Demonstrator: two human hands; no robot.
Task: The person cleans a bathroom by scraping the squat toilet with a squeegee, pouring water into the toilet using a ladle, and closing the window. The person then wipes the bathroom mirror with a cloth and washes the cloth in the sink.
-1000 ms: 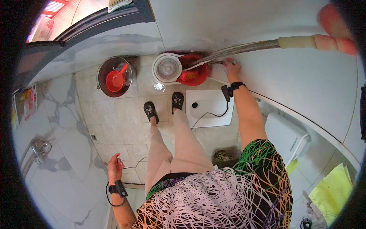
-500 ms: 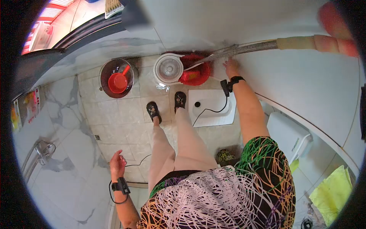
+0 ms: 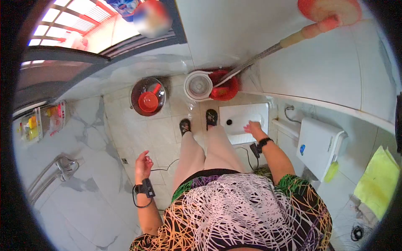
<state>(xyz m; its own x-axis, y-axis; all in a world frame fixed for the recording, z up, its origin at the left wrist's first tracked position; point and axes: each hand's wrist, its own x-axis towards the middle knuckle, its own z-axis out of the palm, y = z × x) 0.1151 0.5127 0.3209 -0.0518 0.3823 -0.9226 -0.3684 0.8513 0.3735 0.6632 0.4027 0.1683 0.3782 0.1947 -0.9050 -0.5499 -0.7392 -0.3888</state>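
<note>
My left hand [image 3: 144, 164] hangs in the air at left with its fingers apart and loosely bent, holding nothing. Over the white squat toilet [image 3: 264, 115], my right hand [image 3: 255, 129] is held out, its fingers spread and nothing in them. Both wrists wear black straps with small devices and cables. Beyond the toilet stands a red mop bucket [image 3: 231, 93] with a white spin basket [image 3: 198, 86]. A long pole [image 3: 268, 52] leans from the bucket toward a round red disc [image 3: 307, 8] at the upper right; neither hand touches it.
A dark round tub [image 3: 135, 94] holding a red dipper [image 3: 148, 101] stands at far left. On the right wall are a white cistern [image 3: 320, 144] and a yellow cloth [image 3: 377, 180]. A shower tap [image 3: 66, 166] juts from the left wall. A window [image 3: 79, 29] opens at upper left.
My right hand has drawn back from beside the red bucket and pole to above the squat toilet. My left hand stays raised and free. The view has shifted, showing more window and wall.
</note>
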